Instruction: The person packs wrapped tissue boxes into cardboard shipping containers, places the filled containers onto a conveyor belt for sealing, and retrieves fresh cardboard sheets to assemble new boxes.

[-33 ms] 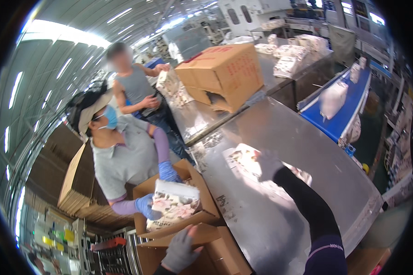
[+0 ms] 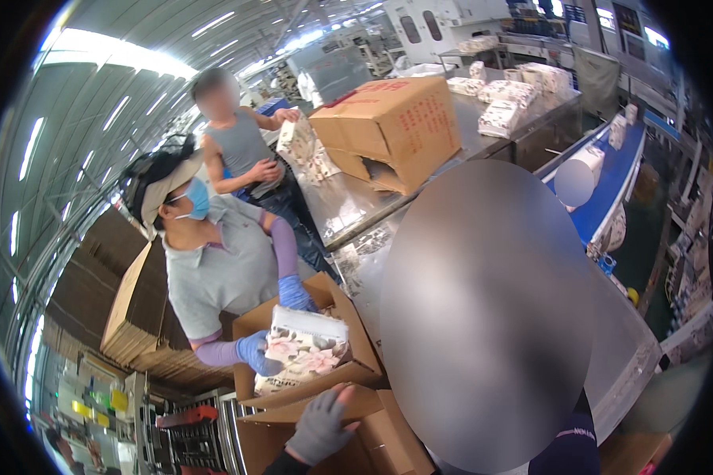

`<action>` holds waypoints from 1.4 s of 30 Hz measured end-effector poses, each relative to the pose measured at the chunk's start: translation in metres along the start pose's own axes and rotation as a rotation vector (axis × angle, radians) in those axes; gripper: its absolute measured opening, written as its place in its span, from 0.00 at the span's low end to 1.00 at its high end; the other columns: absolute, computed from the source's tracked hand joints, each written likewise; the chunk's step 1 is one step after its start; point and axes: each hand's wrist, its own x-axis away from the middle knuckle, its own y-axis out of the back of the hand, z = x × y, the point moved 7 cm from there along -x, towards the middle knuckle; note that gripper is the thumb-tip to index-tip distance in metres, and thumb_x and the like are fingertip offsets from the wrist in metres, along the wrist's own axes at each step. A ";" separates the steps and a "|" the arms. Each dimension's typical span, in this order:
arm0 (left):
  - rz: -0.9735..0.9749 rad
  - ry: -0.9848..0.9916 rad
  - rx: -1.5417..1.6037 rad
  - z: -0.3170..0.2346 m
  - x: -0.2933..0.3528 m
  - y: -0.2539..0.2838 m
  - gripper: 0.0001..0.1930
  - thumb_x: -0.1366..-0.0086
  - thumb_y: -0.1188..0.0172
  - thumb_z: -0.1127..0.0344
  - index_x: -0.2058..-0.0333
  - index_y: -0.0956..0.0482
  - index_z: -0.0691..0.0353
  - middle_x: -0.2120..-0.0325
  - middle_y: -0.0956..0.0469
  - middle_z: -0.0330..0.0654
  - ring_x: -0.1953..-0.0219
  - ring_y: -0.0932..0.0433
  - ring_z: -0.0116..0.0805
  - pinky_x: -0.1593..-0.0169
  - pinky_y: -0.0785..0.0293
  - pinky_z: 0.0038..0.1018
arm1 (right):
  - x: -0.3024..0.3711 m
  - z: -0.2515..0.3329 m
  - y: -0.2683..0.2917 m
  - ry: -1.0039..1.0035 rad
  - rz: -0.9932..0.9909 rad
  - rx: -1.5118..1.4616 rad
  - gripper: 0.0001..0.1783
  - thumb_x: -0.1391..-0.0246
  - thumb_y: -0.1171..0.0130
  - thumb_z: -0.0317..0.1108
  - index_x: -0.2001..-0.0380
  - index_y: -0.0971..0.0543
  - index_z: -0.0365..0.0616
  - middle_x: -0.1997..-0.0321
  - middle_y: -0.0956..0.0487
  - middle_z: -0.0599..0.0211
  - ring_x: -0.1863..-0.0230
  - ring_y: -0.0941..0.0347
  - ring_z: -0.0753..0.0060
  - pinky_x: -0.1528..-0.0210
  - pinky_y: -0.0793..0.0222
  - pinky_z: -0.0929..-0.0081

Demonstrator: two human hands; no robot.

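My left hand (image 2: 321,426), in a grey glove with bare fingertips, hovers over an open cardboard box (image 2: 384,423) at the bottom, thumb and fingers apart and nothing in it. Of my right arm only a dark sleeve (image 2: 566,443) shows; a large blurred oval hides the hand and most of the metal table (image 2: 630,380). Beside my box, a co-worker's blue-gloved hands (image 2: 261,354) hold a white floral soft pack (image 2: 305,340) in another open carton (image 2: 360,348).
A big printed carton (image 2: 388,131) stands on the far metal table, with several floral packs (image 2: 507,93) behind it. More packs lie on a blue conveyor belt (image 2: 610,182) at right. Another person (image 2: 242,150) stands at far left, holding a pack. Flattened cardboard (image 2: 131,309) is stacked at left.
In the earlier frame my right hand reached over a floral pack on the metal table; a blurred oval covers that area now. The view has shifted slightly. My left hand stays over the box.
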 end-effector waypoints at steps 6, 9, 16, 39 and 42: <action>-0.125 -0.359 0.015 -0.066 -0.103 -0.047 0.39 0.40 0.41 0.55 0.33 0.45 0.62 0.40 0.36 0.55 0.39 0.36 0.58 0.36 0.40 0.47 | 0.073 -0.002 0.037 0.231 0.426 -0.162 0.35 0.62 0.32 0.55 0.52 0.26 0.46 0.54 0.21 0.54 0.58 0.20 0.54 0.57 0.25 0.59; -0.154 -0.345 -0.366 -0.089 -0.150 -0.116 0.40 0.37 0.48 0.52 0.30 0.51 0.60 0.50 0.29 0.53 0.50 0.29 0.50 0.46 0.36 0.48 | 0.097 0.012 0.006 0.214 0.340 -0.071 0.27 0.52 0.38 0.54 0.55 0.22 0.45 0.59 0.19 0.56 0.61 0.20 0.55 0.60 0.25 0.59; -0.134 -0.343 -0.534 -0.052 -0.151 -0.184 0.30 0.33 0.53 0.56 0.34 0.42 0.60 0.62 0.27 0.40 0.61 0.28 0.37 0.56 0.34 0.38 | 0.160 -0.044 0.074 -0.184 -0.106 -0.005 0.23 0.43 0.45 0.54 0.55 0.21 0.50 0.62 0.22 0.59 0.59 0.24 0.50 0.59 0.30 0.52; -0.267 -0.646 0.066 -0.134 -0.178 -0.163 0.30 0.39 0.48 0.64 0.40 0.39 0.74 0.44 0.34 0.56 0.44 0.33 0.56 0.45 0.33 0.44 | 0.182 -0.063 0.034 -0.646 0.305 -0.125 0.23 0.36 0.59 0.51 0.56 0.22 0.48 0.51 0.24 0.55 0.50 0.26 0.51 0.51 0.29 0.52; -0.058 -0.416 -0.240 -0.070 -0.162 -0.141 0.35 0.37 0.48 0.55 0.38 0.42 0.74 0.44 0.35 0.57 0.49 0.32 0.53 0.46 0.36 0.43 | 0.157 -0.111 0.040 -0.618 0.366 -0.055 0.24 0.38 0.54 0.47 0.42 0.29 0.52 0.44 0.26 0.59 0.46 0.27 0.56 0.50 0.29 0.53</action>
